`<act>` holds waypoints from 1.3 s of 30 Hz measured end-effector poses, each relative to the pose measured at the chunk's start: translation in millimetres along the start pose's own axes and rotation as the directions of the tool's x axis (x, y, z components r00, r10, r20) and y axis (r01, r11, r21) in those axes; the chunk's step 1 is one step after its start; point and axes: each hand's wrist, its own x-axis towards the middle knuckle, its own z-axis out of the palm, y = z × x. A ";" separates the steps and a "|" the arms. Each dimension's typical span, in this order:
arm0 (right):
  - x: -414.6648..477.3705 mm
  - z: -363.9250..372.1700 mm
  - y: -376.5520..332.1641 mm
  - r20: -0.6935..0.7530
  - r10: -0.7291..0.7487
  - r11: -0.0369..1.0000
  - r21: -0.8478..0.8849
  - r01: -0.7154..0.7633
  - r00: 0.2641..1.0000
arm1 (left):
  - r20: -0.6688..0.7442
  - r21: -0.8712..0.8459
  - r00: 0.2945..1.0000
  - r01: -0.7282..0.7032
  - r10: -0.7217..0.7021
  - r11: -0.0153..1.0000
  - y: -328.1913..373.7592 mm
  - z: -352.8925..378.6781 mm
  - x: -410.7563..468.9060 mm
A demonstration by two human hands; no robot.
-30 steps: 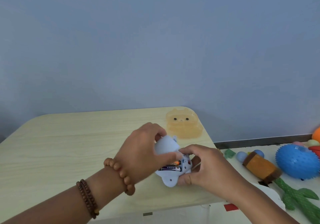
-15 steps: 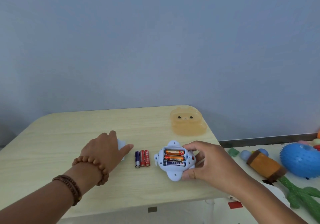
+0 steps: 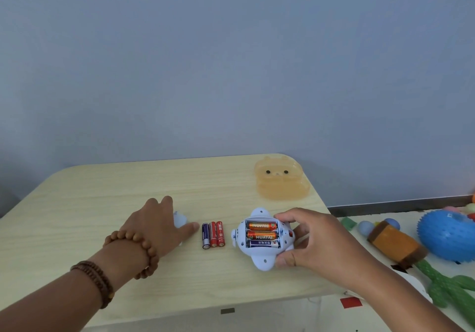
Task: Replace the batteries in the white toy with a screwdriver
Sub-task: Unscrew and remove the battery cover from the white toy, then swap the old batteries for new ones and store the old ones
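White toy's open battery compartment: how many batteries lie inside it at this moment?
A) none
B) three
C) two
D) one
B: the compartment of the white toy holds two orange batteries and, below them, one dark blue battery.

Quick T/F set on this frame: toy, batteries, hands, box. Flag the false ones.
1. The white toy has its compartment open, with three batteries inside. True.
2. The loose batteries lie right of the toy. False: they lie left of it, toward the left hand.
3. The right hand grips the toy. True.
4. The orange bear box sits at the near edge of the table. False: far right corner.
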 end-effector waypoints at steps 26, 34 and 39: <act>-2.3 5.5 -7.3 -0.018 -0.039 0.997 -0.064 0.038 0.999 | -0.016 -0.413 0.907 -0.390 0.422 0.823 130.3 -7.0 -23.0; -0.1 6.1 -5.6 -0.013 -0.047 0.998 -0.053 0.046 0.999 | -0.027 -0.531 0.930 -0.324 0.367 0.783 140.6 3.0 -26.7; 1.1 6.3 -6.7 -0.015 -0.044 0.997 -0.058 0.043 0.999 | -0.022 -0.563 0.936 -0.303 0.352 0.769 141.1 2.3 -26.4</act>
